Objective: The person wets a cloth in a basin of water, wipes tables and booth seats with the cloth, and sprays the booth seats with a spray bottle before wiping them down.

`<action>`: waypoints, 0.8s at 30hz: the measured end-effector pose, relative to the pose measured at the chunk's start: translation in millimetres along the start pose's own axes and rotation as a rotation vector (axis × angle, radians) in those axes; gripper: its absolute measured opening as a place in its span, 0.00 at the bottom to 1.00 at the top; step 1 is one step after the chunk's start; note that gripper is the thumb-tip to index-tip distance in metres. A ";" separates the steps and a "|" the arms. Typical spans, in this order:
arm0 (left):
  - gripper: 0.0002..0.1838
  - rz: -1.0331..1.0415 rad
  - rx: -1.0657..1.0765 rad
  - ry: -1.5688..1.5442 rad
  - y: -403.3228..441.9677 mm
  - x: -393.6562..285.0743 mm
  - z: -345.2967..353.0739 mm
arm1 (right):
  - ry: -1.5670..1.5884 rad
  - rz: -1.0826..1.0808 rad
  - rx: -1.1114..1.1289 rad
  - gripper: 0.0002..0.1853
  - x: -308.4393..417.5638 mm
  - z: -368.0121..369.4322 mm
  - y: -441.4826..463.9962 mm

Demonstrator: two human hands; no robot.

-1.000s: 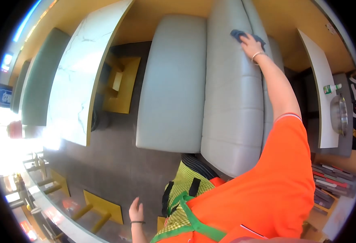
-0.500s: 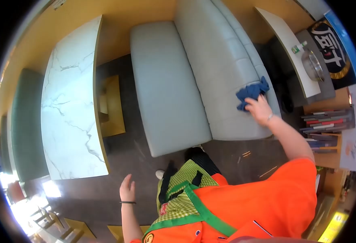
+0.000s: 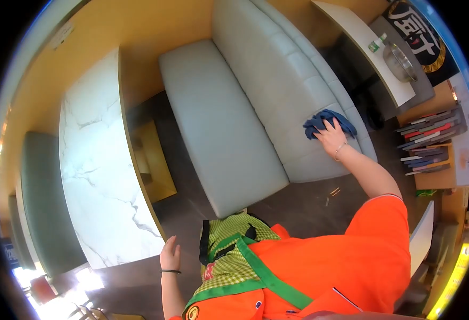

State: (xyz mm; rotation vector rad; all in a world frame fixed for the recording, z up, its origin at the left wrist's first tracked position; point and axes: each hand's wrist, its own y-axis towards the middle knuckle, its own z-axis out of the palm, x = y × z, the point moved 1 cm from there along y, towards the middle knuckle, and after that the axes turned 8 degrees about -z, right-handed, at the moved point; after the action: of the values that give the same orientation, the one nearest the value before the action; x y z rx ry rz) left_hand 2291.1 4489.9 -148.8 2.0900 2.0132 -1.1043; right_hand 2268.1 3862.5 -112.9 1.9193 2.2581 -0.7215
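My right hand (image 3: 331, 141) presses a crumpled dark blue cloth (image 3: 315, 125) against the upper part of the grey padded backrest (image 3: 277, 80), near its closest end. Its fingers are slightly spread over the cloth and bunch it. Below the backrest runs the bench's grey seat (image 3: 218, 117). My left hand (image 3: 170, 256) hangs at the lower left with nothing in it, fingers apart. Closest to it is the corner of a white marble-patterned table (image 3: 98, 170); whether the two touch I cannot tell.
Behind the backrest stands another table (image 3: 370, 50) with a spray bottle (image 3: 377, 42) and a metal bowl (image 3: 399, 62). A rack of menus or folders (image 3: 432, 133) is at the right. A dark green bench (image 3: 48, 202) lies beyond the marble table. Thin sticks (image 3: 334, 192) lie on the floor.
The view has tilted and shifted, bringing the table corner close to my left hand. On the backrest, the cloth looks more spread under my right hand, whose fingers reach further over it.
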 end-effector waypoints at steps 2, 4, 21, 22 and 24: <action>0.18 0.012 -0.002 0.005 11.0 -11.5 -7.0 | -0.009 0.023 0.059 0.19 -7.5 -1.6 30.2; 0.18 0.079 0.014 0.032 32.7 -27.3 -14.1 | -0.019 0.061 0.033 0.19 -17.8 -3.7 64.1; 0.16 0.784 0.307 0.226 436.6 -242.5 -59.1 | 0.112 0.288 -0.129 0.16 -43.3 1.1 173.4; 0.15 0.767 0.258 0.136 463.3 -255.3 -51.0 | 0.104 0.291 -0.101 0.16 -50.1 -2.7 179.6; 0.16 0.776 0.178 0.036 479.2 -288.8 -53.1 | 0.165 0.349 0.045 0.14 -40.5 -29.1 171.7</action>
State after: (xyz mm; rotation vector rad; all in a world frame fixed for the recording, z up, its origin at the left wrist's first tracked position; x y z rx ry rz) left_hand 2766.6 4191.3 -173.2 2.6091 0.9343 -1.0911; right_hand 2446.4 3854.4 -122.6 2.3877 1.9188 -0.5888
